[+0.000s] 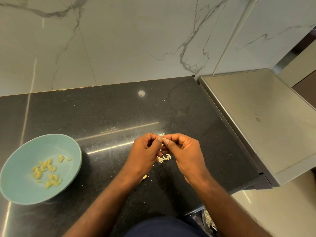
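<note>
A small garlic clove with papery skin is pinched between the fingertips of both hands over the black counter. My left hand holds it from the left, fingers curled. From the right, my right hand pinches it with thumb and forefinger. Most of the clove is hidden by the fingers. A little heap of pale garlic skins lies on the counter just below the hands. At the left stands a light green bowl holding several peeled yellowish cloves.
The black stone counter runs back to a marbled wall. A steel surface adjoins the counter on the right, a step lower in level. Small skin scraps lie near my left wrist. A container with peelings shows below the counter's edge.
</note>
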`<action>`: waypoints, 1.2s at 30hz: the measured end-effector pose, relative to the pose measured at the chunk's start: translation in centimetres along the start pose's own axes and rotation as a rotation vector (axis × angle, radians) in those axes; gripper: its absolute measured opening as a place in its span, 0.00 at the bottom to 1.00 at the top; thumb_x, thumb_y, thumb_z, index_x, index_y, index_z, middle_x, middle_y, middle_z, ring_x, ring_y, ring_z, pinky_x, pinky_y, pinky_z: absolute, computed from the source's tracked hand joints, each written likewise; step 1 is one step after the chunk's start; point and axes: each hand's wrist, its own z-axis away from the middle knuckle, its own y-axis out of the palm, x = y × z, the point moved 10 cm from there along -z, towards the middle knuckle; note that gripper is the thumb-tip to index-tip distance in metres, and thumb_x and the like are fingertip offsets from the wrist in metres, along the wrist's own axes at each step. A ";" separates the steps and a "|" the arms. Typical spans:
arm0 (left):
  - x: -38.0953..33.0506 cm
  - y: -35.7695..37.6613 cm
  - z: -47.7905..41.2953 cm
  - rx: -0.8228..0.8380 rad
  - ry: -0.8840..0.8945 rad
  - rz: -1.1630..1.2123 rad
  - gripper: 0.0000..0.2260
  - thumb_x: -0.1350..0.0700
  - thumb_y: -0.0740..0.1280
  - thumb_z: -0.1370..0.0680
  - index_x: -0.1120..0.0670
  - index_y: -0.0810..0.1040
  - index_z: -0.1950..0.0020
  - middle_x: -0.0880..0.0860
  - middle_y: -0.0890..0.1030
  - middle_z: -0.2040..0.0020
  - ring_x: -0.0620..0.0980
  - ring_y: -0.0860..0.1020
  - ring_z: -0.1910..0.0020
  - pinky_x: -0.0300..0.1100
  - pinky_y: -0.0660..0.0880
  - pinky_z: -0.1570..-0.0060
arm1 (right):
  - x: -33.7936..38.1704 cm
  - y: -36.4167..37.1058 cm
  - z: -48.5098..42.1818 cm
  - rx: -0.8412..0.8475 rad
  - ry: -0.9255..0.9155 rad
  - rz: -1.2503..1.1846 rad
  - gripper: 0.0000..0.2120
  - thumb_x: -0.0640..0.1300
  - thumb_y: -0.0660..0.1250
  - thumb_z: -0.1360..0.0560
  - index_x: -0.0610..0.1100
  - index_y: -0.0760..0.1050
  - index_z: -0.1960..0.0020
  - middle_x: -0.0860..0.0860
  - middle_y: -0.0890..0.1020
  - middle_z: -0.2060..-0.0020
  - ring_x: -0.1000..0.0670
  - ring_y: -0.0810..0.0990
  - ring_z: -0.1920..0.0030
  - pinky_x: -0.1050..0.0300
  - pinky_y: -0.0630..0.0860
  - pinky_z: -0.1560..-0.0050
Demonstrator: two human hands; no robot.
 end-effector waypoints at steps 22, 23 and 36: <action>0.8 0.0 -1.0 -0.090 -0.033 -0.031 0.02 0.59 0.68 0.20 0.53 0.79 0.52 0.53 0.83 0.61 0.44 0.81 0.66 0.40 0.77 0.66 | -0.1 -1.9 0.5 -0.107 0.028 -0.022 0.08 0.35 0.67 0.21 0.43 0.82 0.47 0.50 0.85 0.60 0.54 0.82 0.61 0.58 0.82 0.56; 0.6 0.4 -0.9 -0.057 -0.021 0.000 0.04 0.61 0.68 0.20 0.53 0.80 0.49 0.52 0.84 0.58 0.44 0.83 0.63 0.38 0.78 0.64 | 0.1 -1.8 0.5 -0.108 0.014 0.005 0.07 0.35 0.68 0.21 0.43 0.82 0.47 0.50 0.86 0.60 0.54 0.83 0.61 0.58 0.82 0.57; -0.2 0.9 -0.8 0.019 0.025 0.152 0.03 0.60 0.69 0.21 0.57 0.83 0.52 0.55 0.85 0.60 0.50 0.84 0.62 0.40 0.79 0.64 | 1.3 -1.0 0.1 -0.045 -0.095 0.380 0.04 0.43 0.65 0.19 0.46 0.78 0.51 0.51 0.83 0.61 0.54 0.82 0.60 0.57 0.80 0.60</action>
